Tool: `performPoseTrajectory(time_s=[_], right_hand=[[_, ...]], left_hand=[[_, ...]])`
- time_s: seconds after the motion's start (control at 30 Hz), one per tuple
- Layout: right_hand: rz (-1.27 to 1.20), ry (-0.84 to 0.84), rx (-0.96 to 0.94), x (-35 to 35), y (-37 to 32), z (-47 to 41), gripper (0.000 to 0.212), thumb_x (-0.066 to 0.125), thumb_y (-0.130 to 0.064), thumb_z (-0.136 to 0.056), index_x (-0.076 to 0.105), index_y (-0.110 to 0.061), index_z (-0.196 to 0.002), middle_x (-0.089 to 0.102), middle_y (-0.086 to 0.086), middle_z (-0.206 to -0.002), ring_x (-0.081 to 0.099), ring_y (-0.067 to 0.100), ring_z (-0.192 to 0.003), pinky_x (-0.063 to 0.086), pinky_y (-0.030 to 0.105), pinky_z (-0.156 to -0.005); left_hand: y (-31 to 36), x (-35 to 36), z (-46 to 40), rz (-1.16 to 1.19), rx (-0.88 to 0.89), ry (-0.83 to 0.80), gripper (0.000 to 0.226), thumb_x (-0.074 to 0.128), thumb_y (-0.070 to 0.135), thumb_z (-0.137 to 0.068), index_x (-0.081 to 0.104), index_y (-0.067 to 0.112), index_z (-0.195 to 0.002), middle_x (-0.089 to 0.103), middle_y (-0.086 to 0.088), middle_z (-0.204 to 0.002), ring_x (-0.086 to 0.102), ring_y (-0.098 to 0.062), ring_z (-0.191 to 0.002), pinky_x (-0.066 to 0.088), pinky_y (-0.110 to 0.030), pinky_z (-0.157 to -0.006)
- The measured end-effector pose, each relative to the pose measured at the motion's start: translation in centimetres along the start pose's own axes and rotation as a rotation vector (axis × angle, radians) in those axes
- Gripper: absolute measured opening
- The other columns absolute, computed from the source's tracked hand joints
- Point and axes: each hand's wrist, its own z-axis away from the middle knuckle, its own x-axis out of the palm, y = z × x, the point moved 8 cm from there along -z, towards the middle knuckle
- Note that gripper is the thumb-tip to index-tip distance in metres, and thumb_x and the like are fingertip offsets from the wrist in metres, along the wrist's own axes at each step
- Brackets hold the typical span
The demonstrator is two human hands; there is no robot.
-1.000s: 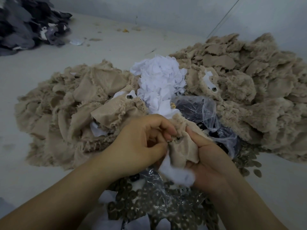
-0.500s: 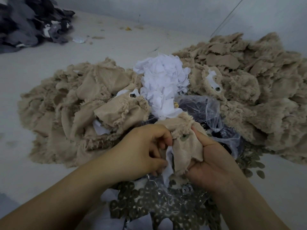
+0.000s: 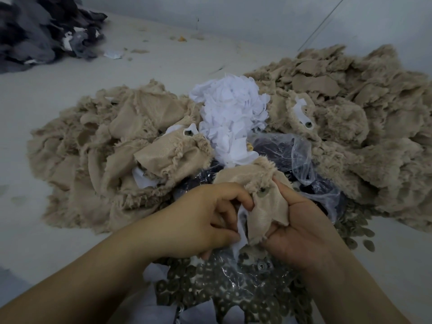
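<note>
Fabric scrap (image 3: 266, 206) between left hand (image 3: 198, 220), right hand (image 3: 304, 230), grip seemingly pinching

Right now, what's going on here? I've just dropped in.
A person is working on one beige fabric piece that has a metal snap on it. The right hand grips the piece from the side, while the left hand pinches a white scrap tucked against it. Under the hands lies a clear bag of metal snaps. Behind them, heaps of beige pieces flank a white scrap pile.
</note>
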Motion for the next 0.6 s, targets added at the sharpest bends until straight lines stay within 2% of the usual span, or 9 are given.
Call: performPoseTrajectory(time_s=[0.07,0.13,0.2,0.3,0.37,0.43,0.53,0.6], right_hand=[[0.004,0.012,-0.015,-0.1,-0.1,0.0,0.054,0.062,-0.031,-0.08,0.065,-0.003,-0.127,0.065,0.023,-0.126,0.062,0.036,-0.12,0.049,0.049,-0.103],[0.005,0.009,-0.022,-0.1,-0.2,-0.2,0.051,0.061,-0.031,-0.081,0.068,-0.002,-0.123,0.067,0.023,-0.123,0.064,0.037,-0.114,0.052,0.053,-0.094],[0.015,0.013,-0.027,-0.2,-0.2,-0.3,0.053,0.06,-0.032,-0.082,0.066,-0.004,-0.126,0.066,0.023,-0.124,0.064,0.038,-0.115,0.05,0.052,-0.1],[0.025,0.001,-0.003,-0.2,0.1,-0.4,0.054,0.058,-0.034,-0.085,0.061,-0.006,-0.132,0.064,0.024,-0.127,0.062,0.039,-0.118,0.047,0.052,-0.098],[0.011,-0.02,0.03,0.0,0.4,-0.4,0.055,0.058,-0.035,-0.086,0.062,-0.003,-0.131,0.064,0.025,-0.128,0.063,0.039,-0.117,0.048,0.05,-0.096],[0.005,-0.016,0.031,0.0,0.3,-0.3,0.055,0.059,-0.035,-0.086,0.061,-0.004,-0.132,0.063,0.023,-0.129,0.062,0.038,-0.12,0.048,0.049,-0.099],[-0.043,-0.007,0.001,-0.1,0.0,-0.4,0.051,0.059,-0.033,-0.089,0.061,-0.008,-0.133,0.065,0.022,-0.126,0.064,0.036,-0.116,0.055,0.048,-0.092],[-0.057,-0.01,-0.017,0.1,0.0,-0.4,0.048,0.058,-0.031,-0.091,0.059,-0.014,-0.136,0.065,0.023,-0.127,0.064,0.037,-0.116,0.055,0.047,-0.087]], left_hand=[[-0.1,0.0,0.1,0.07,-0.036,-0.004,0.038,0.075,0.005,-0.084,0.061,0.033,-0.106,0.068,-0.007,-0.077,0.061,-0.038,-0.05,0.055,-0.036,-0.046],[0.1,0.1,0.2,0.131,-0.036,-0.023,0.035,0.074,0.003,-0.085,0.062,0.028,-0.107,0.068,-0.009,-0.073,0.058,-0.033,-0.045,0.051,-0.031,-0.045],[0.6,0.3,0.2,0.2,-0.019,-0.042,0.029,0.071,0.003,-0.087,0.063,0.022,-0.108,0.068,-0.009,-0.072,0.056,-0.027,-0.043,0.048,-0.029,-0.045],[1.5,0.8,0.2,0.313,0.002,-0.051,0.024,0.063,-0.003,-0.09,0.067,0.011,-0.108,0.072,-0.012,-0.088,0.059,-0.023,-0.047,0.05,-0.031,-0.049],[1.9,1.2,0.1,0.245,0.014,-0.044,0.027,0.061,-0.009,-0.09,0.069,0.009,-0.108,0.074,-0.004,-0.094,0.063,-0.022,-0.051,0.053,-0.032,-0.053],[2.0,1.3,0.0,0.125,0.027,-0.012,0.032,0.064,-0.01,-0.088,0.07,0.012,-0.11,0.074,0.011,-0.085,0.065,-0.016,-0.052,0.054,-0.027,-0.056],[2.4,0.9,-0.3,0.032,0.079,0.084,0.029,0.074,-0.004,-0.083,0.073,0.015,-0.105,0.073,0.012,-0.084,0.065,-0.009,-0.055,0.055,-0.025,-0.057],[2.9,0.8,-0.4,-0.051,0.136,0.147,0.023,0.078,0.001,-0.081,0.075,0.014,-0.1,0.071,0.017,-0.08,0.062,0.001,-0.058,0.052,-0.018,-0.06]])
